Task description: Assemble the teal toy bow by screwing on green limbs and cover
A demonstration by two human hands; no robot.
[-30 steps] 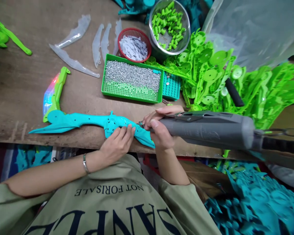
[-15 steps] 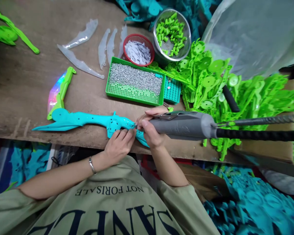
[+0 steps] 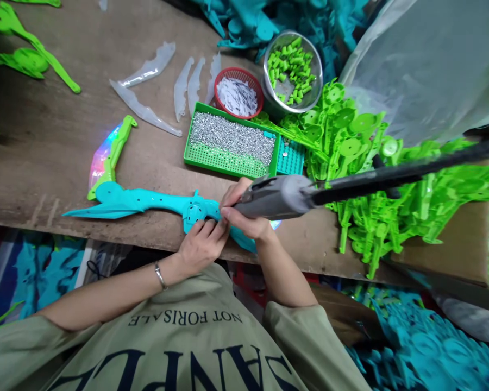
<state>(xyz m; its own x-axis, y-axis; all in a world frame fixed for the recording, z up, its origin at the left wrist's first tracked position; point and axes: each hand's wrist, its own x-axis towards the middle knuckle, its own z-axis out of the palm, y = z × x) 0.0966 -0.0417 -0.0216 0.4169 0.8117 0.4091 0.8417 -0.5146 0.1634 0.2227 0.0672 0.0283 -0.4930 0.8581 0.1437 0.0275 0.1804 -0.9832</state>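
Observation:
A long turquoise plastic toy bow (image 3: 158, 200) lies along the near edge of the bench. My left hand (image 3: 204, 245) is closed over its near side, the fingers curled beside the round hub. In my right hand (image 3: 248, 221) is a grey electric screwdriver (image 3: 271, 198), slanted with its front end toward the bow. My fingers hide the tip, so contact with a screw cannot be made out. At the bow's left end, a green limb (image 3: 113, 157) carries a clear piece glowing pink and blue. Another glow shows just right of my right wrist.
Beyond the bow stand a green tray (image 3: 195, 157) of small metal screws, a red basket (image 3: 228, 111) of white strips and a metal bowl (image 3: 318, 81) of green pieces. Green parts (image 3: 350, 146) are heaped right. A dark cable (image 3: 391, 172) crosses them. Clear blades (image 3: 146, 111) lie back left.
The screwdriver's back end has swung up toward the camera and its cable now slants upward. My right hand has tilted with it. My left hand stays on the bow; the whole view has shifted slightly.

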